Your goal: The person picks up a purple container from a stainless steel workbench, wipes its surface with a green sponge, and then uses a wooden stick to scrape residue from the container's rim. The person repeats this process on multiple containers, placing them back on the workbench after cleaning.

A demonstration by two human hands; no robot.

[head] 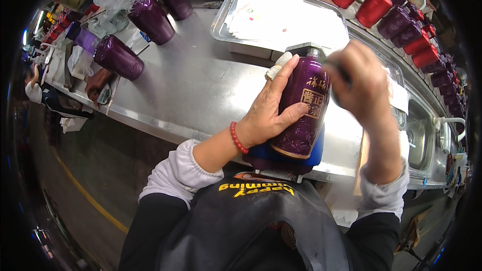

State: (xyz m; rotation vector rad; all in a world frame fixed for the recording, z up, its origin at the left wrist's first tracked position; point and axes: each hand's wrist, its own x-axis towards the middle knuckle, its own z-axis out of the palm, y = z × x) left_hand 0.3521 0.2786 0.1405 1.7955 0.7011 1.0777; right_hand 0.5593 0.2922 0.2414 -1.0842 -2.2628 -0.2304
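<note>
A glossy purple bottle [301, 128] with gold lettering and a gold base line lies tilted on a blue padded support [318, 146] at the bench edge. My left hand [269, 113] holds it from the left side, thumb across its front; white wrapping covers one fingertip. Close to the bottle's right shoulder is my right hand [357, 79], blurred, with its fingers bent around a dark object [340, 79] too blurred to name. Whether that object touches the bottle cannot be told. Beyond the bottle neck, a clear tray [222, 26] holds a stack of printed white sheets [278, 19].
Three purple bottles, one nearer [118, 57], stand at the left of the metal bench [180, 82]. Red bottles [374, 7] and purple ones line the curved far row. A sink [418, 135] lies right. A person's arm [34, 79] shows far left.
</note>
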